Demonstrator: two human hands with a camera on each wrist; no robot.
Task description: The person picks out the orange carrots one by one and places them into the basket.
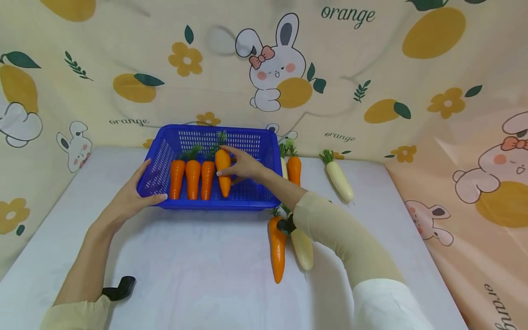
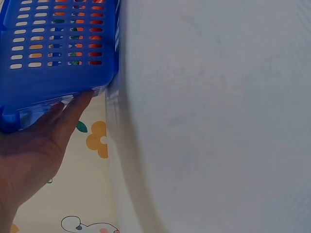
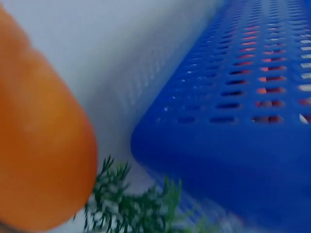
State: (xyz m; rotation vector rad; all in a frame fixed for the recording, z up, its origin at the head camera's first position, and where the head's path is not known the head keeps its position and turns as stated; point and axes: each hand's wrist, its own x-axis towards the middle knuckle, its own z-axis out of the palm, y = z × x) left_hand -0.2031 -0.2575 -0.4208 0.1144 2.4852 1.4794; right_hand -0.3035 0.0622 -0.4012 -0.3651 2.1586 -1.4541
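Observation:
The blue plastic basket (image 1: 214, 205) stands on the white table against the back cloth. At its front left corner, my left hand (image 1: 128, 199) rests with the fingers straight along the outer side and the thumb by the front rim; the left wrist view shows these fingers (image 2: 77, 109) against the basket's end. My right hand (image 1: 245, 165) reaches into the basket and grips an orange carrot (image 1: 223, 169), green top up, between thumb and fingers. To its left, several carrots (image 1: 192, 178) stand in a row. The right wrist view shows another carrot (image 3: 43, 131) close up outside the basket.
In front of the basket's right corner lie a carrot (image 1: 277, 250) and a white radish (image 1: 303, 252), partly under the right forearm. Right of the basket are another carrot (image 1: 294, 169), a partly hidden white radish (image 1: 284, 167) and a separate white radish (image 1: 339, 181).

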